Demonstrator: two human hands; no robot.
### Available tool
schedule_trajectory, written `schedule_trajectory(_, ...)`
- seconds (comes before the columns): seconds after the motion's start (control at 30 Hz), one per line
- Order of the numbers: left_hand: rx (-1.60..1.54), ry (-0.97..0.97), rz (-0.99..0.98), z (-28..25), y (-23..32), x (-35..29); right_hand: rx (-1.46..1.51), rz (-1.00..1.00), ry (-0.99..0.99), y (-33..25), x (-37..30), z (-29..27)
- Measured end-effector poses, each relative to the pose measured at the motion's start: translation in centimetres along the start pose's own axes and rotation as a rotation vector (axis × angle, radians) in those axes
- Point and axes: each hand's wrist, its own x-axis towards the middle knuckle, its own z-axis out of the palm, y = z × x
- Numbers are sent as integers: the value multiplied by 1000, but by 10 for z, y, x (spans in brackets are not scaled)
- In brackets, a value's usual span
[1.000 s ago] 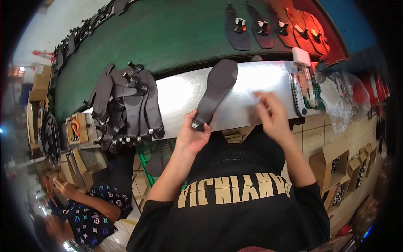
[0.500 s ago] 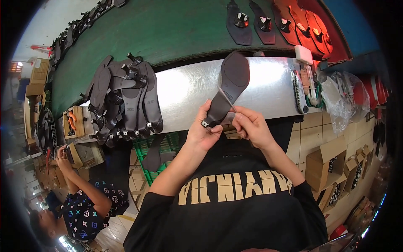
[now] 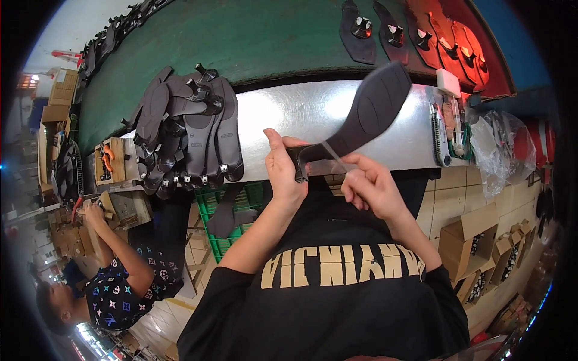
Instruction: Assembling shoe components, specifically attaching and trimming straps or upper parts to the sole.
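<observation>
My left hand [image 3: 283,171] is closed round the heel end of a dark grey high-heeled shoe sole [image 3: 378,105], its thumb pointing up. The sole tilts up to the right, with its wide front end above the metal worktop. My right hand [image 3: 374,188] is beside the sole's narrow middle, fingers curled, pinching a thin pale strip [image 3: 335,154]. That strip lies across the sole at its narrow part; its far end is hidden. To the left, a pile of similar dark heeled soles [image 3: 205,129] lies on the worktop.
The shiny metal worktop [image 3: 271,114] borders a green table [image 3: 259,39] carrying more soles under red light. A utility knife [image 3: 438,138], a white block [image 3: 448,83] and clear plastic bags [image 3: 490,144] lie right. A green crate [image 3: 217,240] stands below; a co-worker [image 3: 120,283] works left.
The sole has swung to the right and turned in my left hand, and my left thumb has lifted. My right hand has moved slightly right and down, with the strip still pinched.
</observation>
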Motion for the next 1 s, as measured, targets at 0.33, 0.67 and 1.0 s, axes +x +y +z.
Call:
schedule_trajectory(0.33,-225,-56,-236,-3,14,6,-835,-673,56,10,6,28)
schedule_trajectory(0.67,-605,-17,-299,-20,49,21,-866,-729,-111,2,16,62)
schedule_trajectory(1.0,466,652,674,-165,153,-41,-675,-497,100,-18,35,30)
